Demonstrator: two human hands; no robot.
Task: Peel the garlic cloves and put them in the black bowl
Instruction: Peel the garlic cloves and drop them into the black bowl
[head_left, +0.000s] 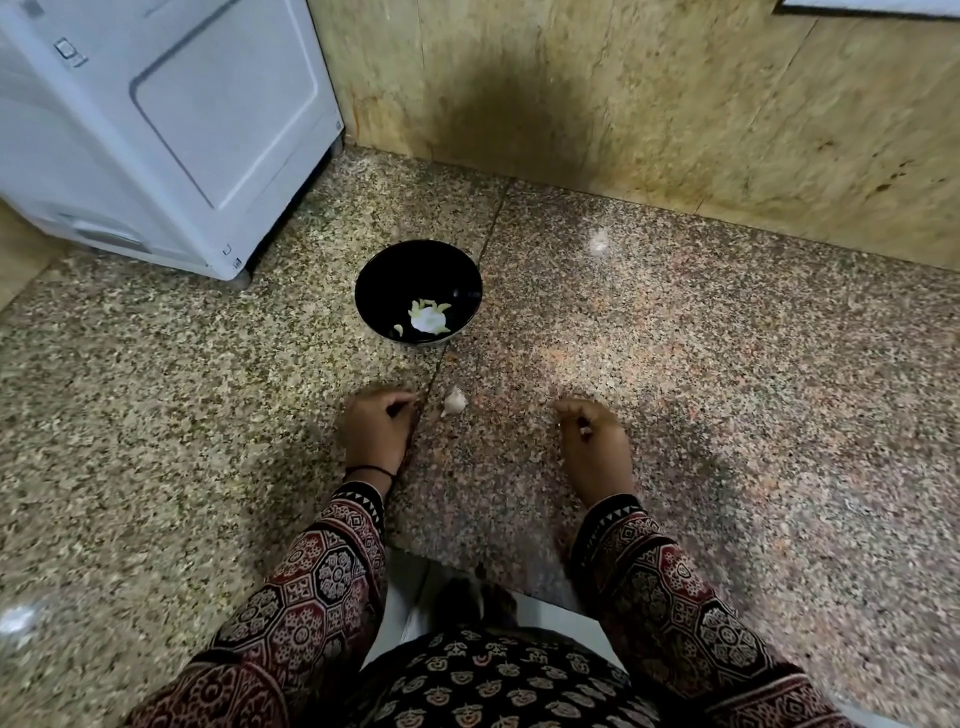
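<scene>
The black bowl (418, 260) stands on the speckled granite counter (675, 364), beyond both hands, with several peeled pale garlic cloves (428, 317) in its bottom. An unpeeled piece of garlic (454, 401) lies on the counter between my hands. My left hand (375, 428) rests knuckles-up just left of it, fingers curled under, with nothing visible in them. My right hand (595, 441) is further right, fingers curled, and a small pale bit that looks like a garlic clove (586, 431) shows between its fingertips.
A white appliance (156, 130) stands at the back left, close to the bowl. A stone wall (623, 104) closes the back of the counter. The counter's front edge runs just below my wrists.
</scene>
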